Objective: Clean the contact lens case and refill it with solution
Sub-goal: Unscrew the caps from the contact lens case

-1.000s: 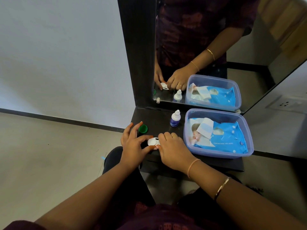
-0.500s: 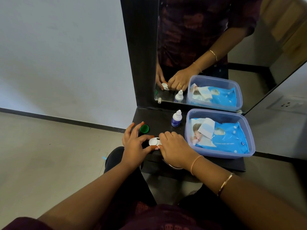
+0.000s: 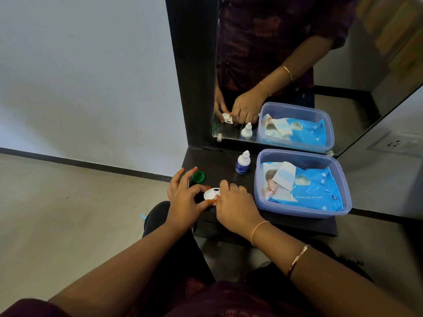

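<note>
Pinching the white lens case [image 3: 211, 193] at frame center, both hands are closing on it: left hand [image 3: 183, 197] w/ thumb & forefinger, right hand [image 3: 235, 204] covering its right half. Solution bottle [image 3: 242, 163] is standing on bench [image 3: 219, 165] just above.

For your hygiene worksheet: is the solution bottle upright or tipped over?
Upright. The solution bottle stands on its base on the dark shelf, nozzle up, untouched by either hand.

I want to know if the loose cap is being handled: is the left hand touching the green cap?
Apart. In the head view the green cap sits alone on the shelf, with dark surface showing between it and the left hand.
</note>
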